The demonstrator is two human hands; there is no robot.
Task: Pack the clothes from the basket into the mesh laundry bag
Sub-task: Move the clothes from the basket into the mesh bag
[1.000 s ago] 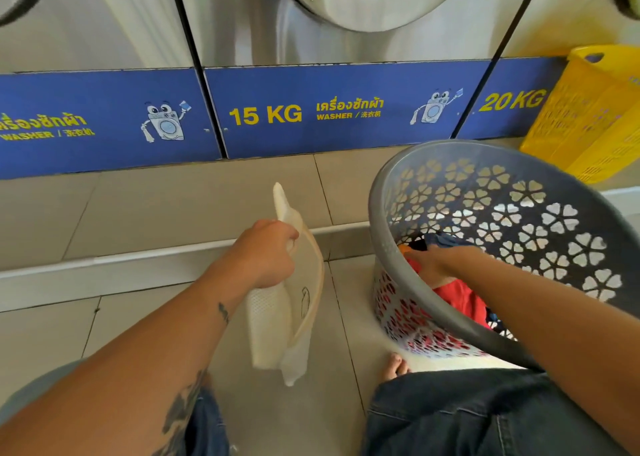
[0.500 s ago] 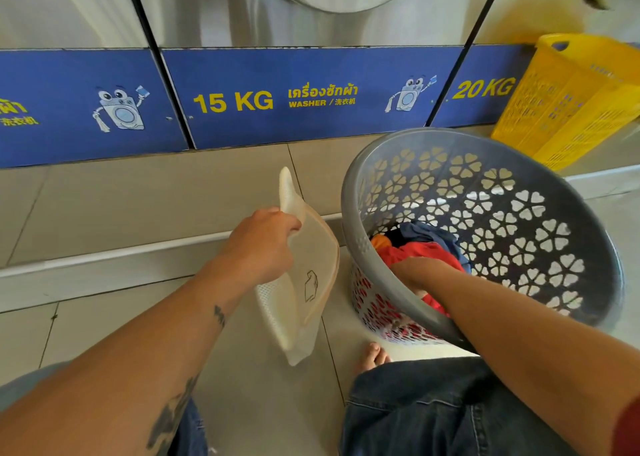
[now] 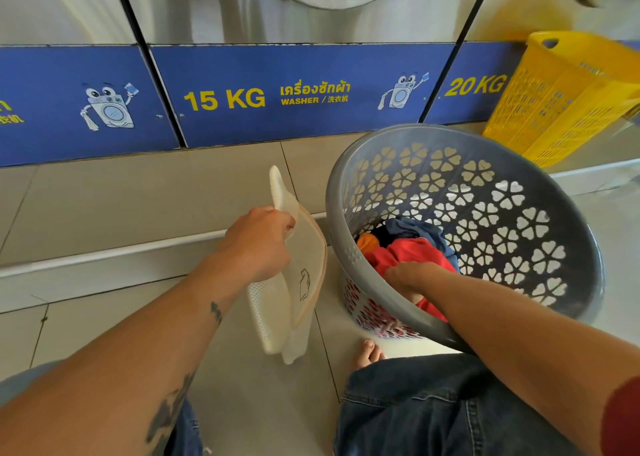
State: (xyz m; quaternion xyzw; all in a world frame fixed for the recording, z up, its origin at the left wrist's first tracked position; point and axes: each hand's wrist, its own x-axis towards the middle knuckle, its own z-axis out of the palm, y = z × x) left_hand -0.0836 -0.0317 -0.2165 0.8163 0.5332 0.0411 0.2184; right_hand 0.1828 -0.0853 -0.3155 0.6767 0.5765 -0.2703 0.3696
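A cream mesh laundry bag (image 3: 294, 293) with a tan rim hangs above the floor, held at its upper edge by my left hand (image 3: 258, 244). Right of it stands a grey round basket (image 3: 512, 220) with flower-shaped holes, tilted toward me. Inside lie a red garment (image 3: 412, 251), a blue garment (image 3: 412, 228) and something orange (image 3: 367, 241). My right hand (image 3: 412, 275) reaches over the near rim and rests on the red garment, its fingers curled down into the cloth; the fingertips are hidden.
Washing machines with blue "15 KG" and "20 KG" panels (image 3: 301, 92) line the back above a tiled step. A yellow plastic basket (image 3: 561, 95) leans at the right. My jeans-clad knees (image 3: 433, 407) and a bare foot (image 3: 369, 351) are below the basket.
My right hand has pushed deeper into the basket, down onto the red garment. The view has shifted, and the mesh bag stays in my left hand.
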